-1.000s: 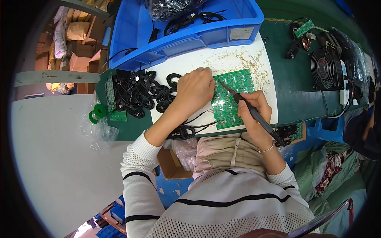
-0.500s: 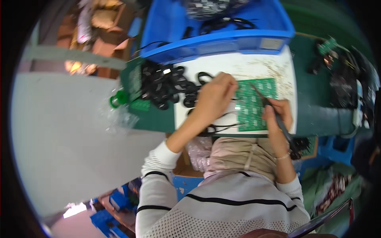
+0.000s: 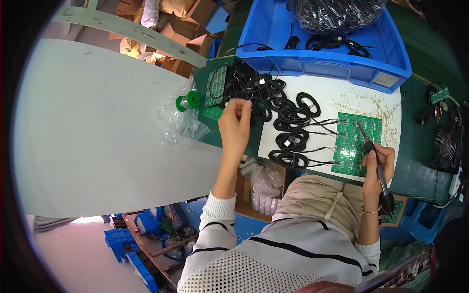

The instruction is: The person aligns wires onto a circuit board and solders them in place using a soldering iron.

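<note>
A soldering iron [image 3: 380, 177] is gripped pen-like in my right hand [image 3: 385, 157], its tip over the upper part of a green circuit board panel [image 3: 348, 163]. Several coiled black cables [image 3: 291, 140] lie left of the panel, their thin wire ends reaching its left edge. My left hand [image 3: 234, 122] is beside a heap of black cables [image 3: 271, 90], thumb and fingers pinched together; what they hold, if anything, cannot be made out. The panel lies on a white sheet [image 3: 320, 84].
A blue bin [image 3: 320, 63] with cables and a bagged bundle stands at the back. To the left are a green-ended solder spool [image 3: 192, 99], clear plastic bags [image 3: 176, 129] and more green boards [image 3: 213, 88]. A black fan [image 3: 447, 146] sits at the right.
My left hand has moved left, from the panel's edge to the cable heap. The right hand still has the iron over the panel. The whole view has shifted.
</note>
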